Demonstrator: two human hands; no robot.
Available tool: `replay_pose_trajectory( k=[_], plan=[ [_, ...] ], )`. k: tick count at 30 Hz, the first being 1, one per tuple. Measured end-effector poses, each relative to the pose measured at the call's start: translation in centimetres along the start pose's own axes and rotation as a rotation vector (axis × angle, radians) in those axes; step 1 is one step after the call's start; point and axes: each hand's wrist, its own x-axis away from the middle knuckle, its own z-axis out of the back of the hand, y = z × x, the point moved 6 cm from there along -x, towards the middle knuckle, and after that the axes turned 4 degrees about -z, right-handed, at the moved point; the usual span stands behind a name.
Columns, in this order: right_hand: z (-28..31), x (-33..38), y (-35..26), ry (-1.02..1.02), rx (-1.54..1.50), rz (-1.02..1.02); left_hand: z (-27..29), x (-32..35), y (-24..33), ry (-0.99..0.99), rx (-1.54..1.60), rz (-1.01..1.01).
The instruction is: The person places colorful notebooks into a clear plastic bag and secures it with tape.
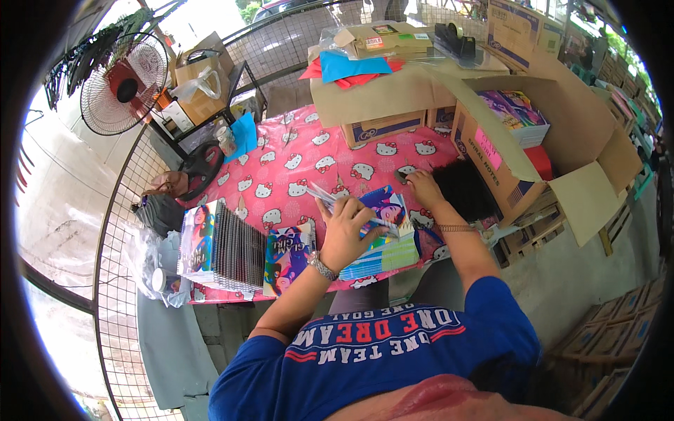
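My left hand (344, 228) is closed around a thin pale strip-like thing (321, 194), whose exact kind I cannot make out. It is over a stack of colourful notebooks (375, 263) at the table's near edge. Farther right, my right hand (424, 188) pinches a small dark object (405, 172) at the tabletop; its kind is unclear. To the left stands a row of spiral notebooks (239, 249) with dark coils, their front cover showing a drawn figure. Beside that row lies another notebook (286, 256) with a purple and yellow cover.
A pink patterned cloth (288, 158) covers the table. At the right an open cardboard box (484, 151) holds more notebooks (512, 116), with a black furry item (463, 189) by it. Boxes and a tape dispenser (455, 43) stand behind; a fan (125, 88) is at left.
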Motion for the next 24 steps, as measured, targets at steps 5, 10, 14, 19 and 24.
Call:
replay_pose_trajectory(
  k=[5, 10, 14, 19, 24],
  plan=[
    [-1.6, 4.1, -2.0, -0.271, -0.025, -0.086, 0.5, -0.3, 0.7, -0.044, 0.037, 0.0],
    [-2.8, 5.6, -2.3, -0.441, 0.094, -0.167, 0.6, -0.5, 0.6, -0.082, 0.028, 0.043],
    [-3.3, 6.2, -1.4, -0.451, 0.232, -0.044, 0.8, -0.2, 0.8, -0.077, 0.046, 0.024],
    [-4.9, 7.7, -0.6, -0.282, 0.263, -0.23, 0.8, -0.3, 0.6, -0.044, 0.024, 0.035],
    [-3.2, 7.1, 1.7, -0.177, 0.14, -0.237, 0.5, -0.6, 1.4, -0.049, 0.039, 0.014]
  ],
)
